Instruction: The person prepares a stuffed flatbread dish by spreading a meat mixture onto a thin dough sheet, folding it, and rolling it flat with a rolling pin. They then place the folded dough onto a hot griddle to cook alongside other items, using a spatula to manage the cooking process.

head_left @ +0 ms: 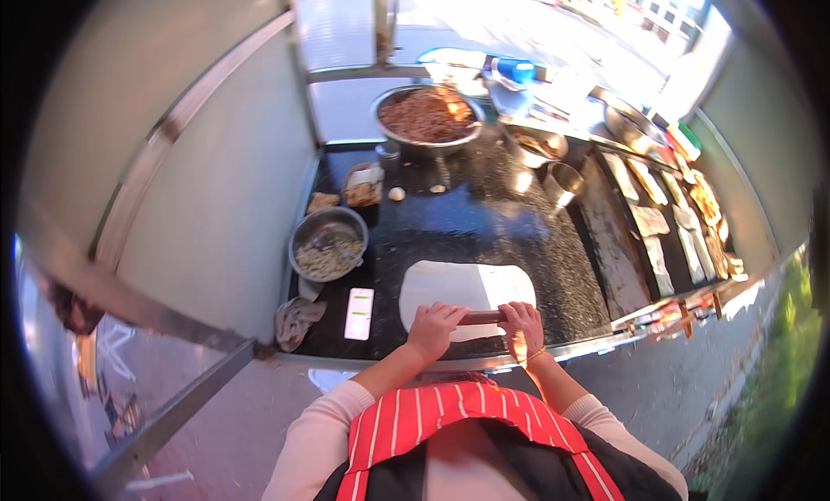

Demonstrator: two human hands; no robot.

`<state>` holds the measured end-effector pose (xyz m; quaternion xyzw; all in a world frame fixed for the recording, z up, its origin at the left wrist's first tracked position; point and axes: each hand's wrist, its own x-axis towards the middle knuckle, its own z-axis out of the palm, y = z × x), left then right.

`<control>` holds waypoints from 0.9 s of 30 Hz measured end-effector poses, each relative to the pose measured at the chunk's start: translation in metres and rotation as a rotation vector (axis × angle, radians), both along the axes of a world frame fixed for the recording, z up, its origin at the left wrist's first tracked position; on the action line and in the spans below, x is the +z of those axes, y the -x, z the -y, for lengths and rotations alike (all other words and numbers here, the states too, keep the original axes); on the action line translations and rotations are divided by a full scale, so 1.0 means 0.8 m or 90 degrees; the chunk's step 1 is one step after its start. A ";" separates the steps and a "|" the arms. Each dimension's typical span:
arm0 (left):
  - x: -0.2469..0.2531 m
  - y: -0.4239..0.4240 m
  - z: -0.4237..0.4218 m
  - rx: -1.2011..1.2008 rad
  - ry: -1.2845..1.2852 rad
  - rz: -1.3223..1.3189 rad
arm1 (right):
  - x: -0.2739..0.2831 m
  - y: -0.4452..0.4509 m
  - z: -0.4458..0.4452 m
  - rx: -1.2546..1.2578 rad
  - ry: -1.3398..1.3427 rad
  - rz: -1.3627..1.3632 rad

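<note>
A wide white sheet of dough (447,284) lies flat on the black speckled stone worktop (415,232) before me. Across its near part rests a brown wooden rolling pin (482,317). My left hand (433,329) grips the pin's left end, with the fingers laid over the top. On the right end, my right hand (522,327) is closed in the same way, a thin bracelet at its wrist. Both hands cover the ends of the pin. Sunlight falls on the right part of the dough.
Left stand a phone (358,313) with a lit screen, a crumpled cloth (299,321) and a metal bowl of chopped filling (328,249). A large basin of brown filling (428,115) is at the back. A metal cup (563,182) stands beside the griddle (681,241) with several flatbreads.
</note>
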<state>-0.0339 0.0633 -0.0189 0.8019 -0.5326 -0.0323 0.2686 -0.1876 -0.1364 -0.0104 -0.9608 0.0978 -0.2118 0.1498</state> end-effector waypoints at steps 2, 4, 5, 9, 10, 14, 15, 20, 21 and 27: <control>-0.042 0.022 0.027 -0.005 -0.141 0.058 | -0.034 0.021 0.033 -0.038 0.025 -0.016; -0.046 0.028 0.075 -0.021 -0.144 0.102 | -0.094 0.042 0.068 -0.158 -0.024 -0.073; -0.051 0.037 0.086 -0.021 -0.156 0.112 | -0.115 0.047 0.070 -0.217 -0.056 -0.081; -0.021 -0.053 0.174 0.151 -0.144 0.240 | -0.060 -0.075 0.128 -0.250 0.069 -0.133; -0.039 -0.059 0.185 0.176 -0.136 0.222 | -0.082 -0.085 0.143 -0.253 0.075 -0.141; -0.041 0.009 0.139 0.089 -0.265 0.091 | -0.113 0.000 0.118 -0.211 0.004 -0.194; -0.035 0.005 0.144 0.095 -0.258 0.106 | -0.108 0.011 0.113 -0.212 0.001 -0.187; -0.025 -0.062 0.242 0.205 -0.186 0.210 | -0.085 -0.109 0.216 -0.252 0.103 -0.115; -0.026 -0.071 0.250 0.249 -0.179 0.228 | -0.087 -0.102 0.215 -0.224 0.080 -0.150; -0.030 -0.059 0.253 0.168 -0.216 0.171 | -0.098 -0.080 0.221 -0.182 0.041 -0.195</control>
